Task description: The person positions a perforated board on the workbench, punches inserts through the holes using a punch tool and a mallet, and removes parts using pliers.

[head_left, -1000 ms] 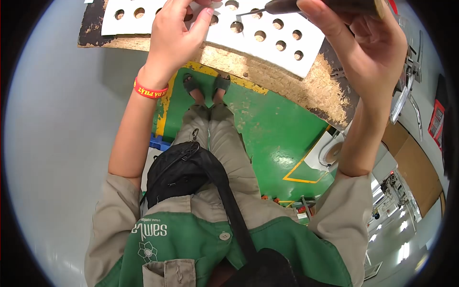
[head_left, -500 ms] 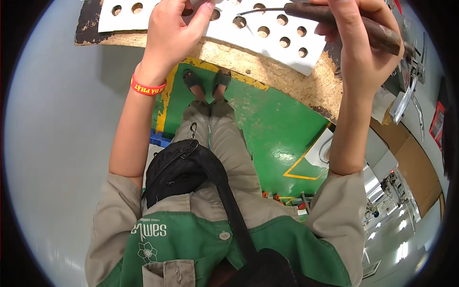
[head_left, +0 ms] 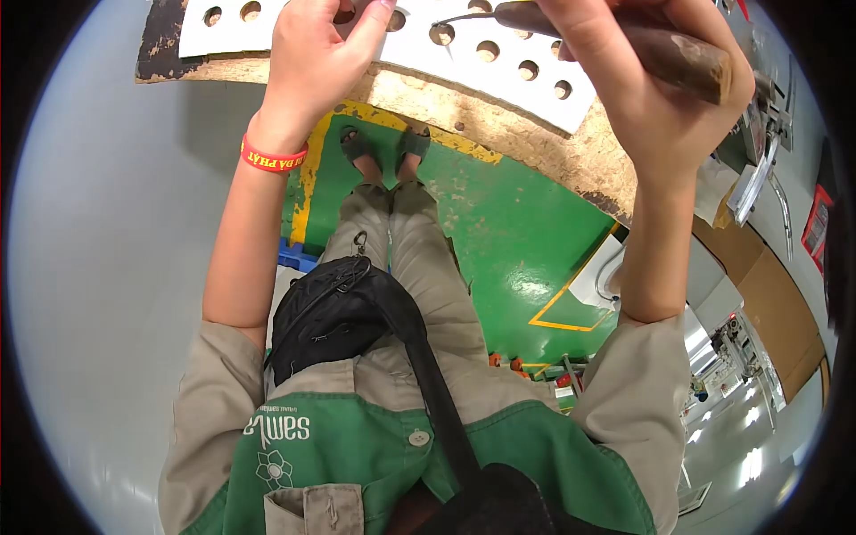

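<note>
At the top edge of the view, a white sheet with several round holes (head_left: 450,67) lies on a worn chipboard table (head_left: 499,134). My left hand (head_left: 323,58) rests on the sheet, thumb spread away from the fingers; the fingertips are cut off by the frame. My right hand (head_left: 664,98) is closed round a hook tool with a dark brown handle (head_left: 682,62). The tool's thin, bent metal tip (head_left: 455,18) reaches left to the rim of one hole. Through the holes, brownish board shows.
Below the table is a green floor (head_left: 508,232) with yellow lines. A black bag (head_left: 330,312) hangs at my waist. On the right are a metal bracket (head_left: 758,183) and a cardboard piece (head_left: 767,294). Something blue (head_left: 296,257) sits on the floor at left.
My right hand has shifted left and slightly up with the tool, and its tip has moved a little left at the same hole. My left hand stays nearly still on the sheet.
</note>
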